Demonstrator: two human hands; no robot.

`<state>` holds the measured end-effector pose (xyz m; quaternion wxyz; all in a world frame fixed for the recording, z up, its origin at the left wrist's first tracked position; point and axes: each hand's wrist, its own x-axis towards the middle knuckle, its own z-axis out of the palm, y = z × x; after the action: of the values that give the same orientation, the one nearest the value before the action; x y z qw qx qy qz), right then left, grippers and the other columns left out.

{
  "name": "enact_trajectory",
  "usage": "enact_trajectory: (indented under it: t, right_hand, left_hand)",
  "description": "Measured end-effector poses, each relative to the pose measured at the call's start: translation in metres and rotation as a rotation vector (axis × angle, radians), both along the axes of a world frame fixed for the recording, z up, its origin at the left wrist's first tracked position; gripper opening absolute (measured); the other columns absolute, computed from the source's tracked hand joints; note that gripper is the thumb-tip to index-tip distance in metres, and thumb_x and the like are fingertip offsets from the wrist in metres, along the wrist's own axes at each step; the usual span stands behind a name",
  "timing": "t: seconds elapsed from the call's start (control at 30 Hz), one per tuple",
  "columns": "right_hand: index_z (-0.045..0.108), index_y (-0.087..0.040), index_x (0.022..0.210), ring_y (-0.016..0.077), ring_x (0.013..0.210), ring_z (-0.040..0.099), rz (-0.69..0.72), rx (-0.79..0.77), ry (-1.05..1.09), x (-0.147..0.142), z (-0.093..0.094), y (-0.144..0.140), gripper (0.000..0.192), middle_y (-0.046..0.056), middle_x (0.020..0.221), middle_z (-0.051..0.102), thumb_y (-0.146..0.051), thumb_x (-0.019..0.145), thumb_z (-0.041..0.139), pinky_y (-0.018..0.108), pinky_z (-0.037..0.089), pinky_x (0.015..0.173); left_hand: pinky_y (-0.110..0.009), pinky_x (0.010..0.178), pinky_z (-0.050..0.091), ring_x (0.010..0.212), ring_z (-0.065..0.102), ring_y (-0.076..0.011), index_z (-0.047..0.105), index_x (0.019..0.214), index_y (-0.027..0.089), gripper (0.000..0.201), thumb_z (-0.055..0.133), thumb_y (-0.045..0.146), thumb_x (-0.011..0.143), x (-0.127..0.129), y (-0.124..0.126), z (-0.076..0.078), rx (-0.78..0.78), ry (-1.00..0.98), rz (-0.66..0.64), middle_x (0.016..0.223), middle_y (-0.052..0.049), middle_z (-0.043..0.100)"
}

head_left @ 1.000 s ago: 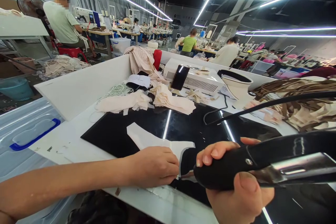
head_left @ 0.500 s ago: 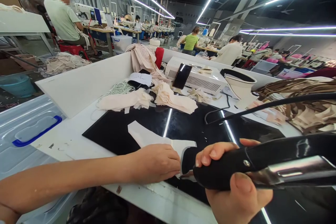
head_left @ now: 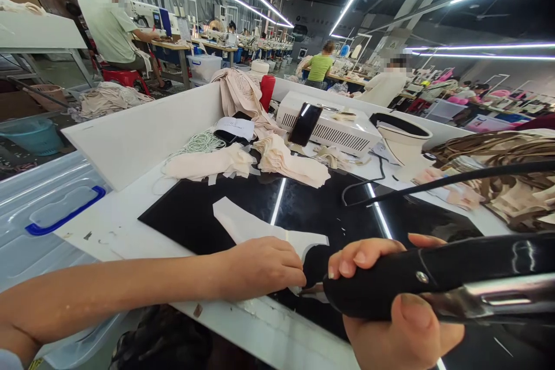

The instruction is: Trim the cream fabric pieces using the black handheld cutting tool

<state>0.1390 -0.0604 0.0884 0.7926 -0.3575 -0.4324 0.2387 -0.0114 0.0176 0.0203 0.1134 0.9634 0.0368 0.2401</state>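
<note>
— What has changed since a second ago?
— Little: both hands have slid slightly right and down in the view, and the white fabric piece (head_left: pixel 260 230) has kept its place on the black glossy sheet (head_left: pixel 303 208).
— Where is it, and how does it lie?
— Flat on the sheet near the table's front edge, its long axis running from far left to near right, the pointed end aimed away to the left. The left hand (head_left: pixel 262 269) lies on its near end, fingers curled down, pinching the edge.
— And the other hand?
— The right hand (head_left: pixel 390 300) is wrapped tight around a black handheld tool (head_left: pixel 433 283), its tip beside the left fingertips; the body runs off to the right.
— Any containers?
— A clear plastic bin with a blue handle (head_left: pixel 65 217) at left; its contents cannot be made out. A teal bucket (head_left: pixel 30 136) stands on the floor. Beige fabric pieces (head_left: pixel 286 165) are heaped behind the sheet, before a white machine (head_left: pixel 333 130)
</note>
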Motion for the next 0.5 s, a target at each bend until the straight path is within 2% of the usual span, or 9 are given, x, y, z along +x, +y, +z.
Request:
enact_trajectory:
  t: [0.23, 0.5]
  right_hand:
    - [0.059, -0.025, 0.107, 0.0165, 0.047, 0.055, -0.039, 0.005, 0.036, -0.001, 0.002, 0.004, 0.054, -0.006, 0.063, 0.066, -0.050, 0.070, 0.090, 0.030, 0.053, 0.039]
    - [0.059, -0.026, 0.104, 0.0170, 0.045, 0.053, -0.047, -0.002, 0.048, -0.001, 0.005, 0.005, 0.053, -0.007, 0.061, 0.066, -0.050, 0.068, 0.089, 0.030, 0.052, 0.037]
  left_hand:
    - [-0.030, 0.098, 0.052, 0.097, 0.067, -0.0194, 0.074, 0.115, 0.013, 0.027, 0.050, 0.003, 0.105, -0.010, 0.005, 0.001, -0.006, -0.034, -0.068, 0.109, -0.007, 0.076]
    - [-0.031, 0.099, 0.054, 0.100, 0.068, -0.0211, 0.075, 0.115, 0.012, 0.029, 0.051, 0.002, 0.103, -0.015, 0.008, 0.003, -0.008, 0.008, -0.104, 0.110, -0.009, 0.076]
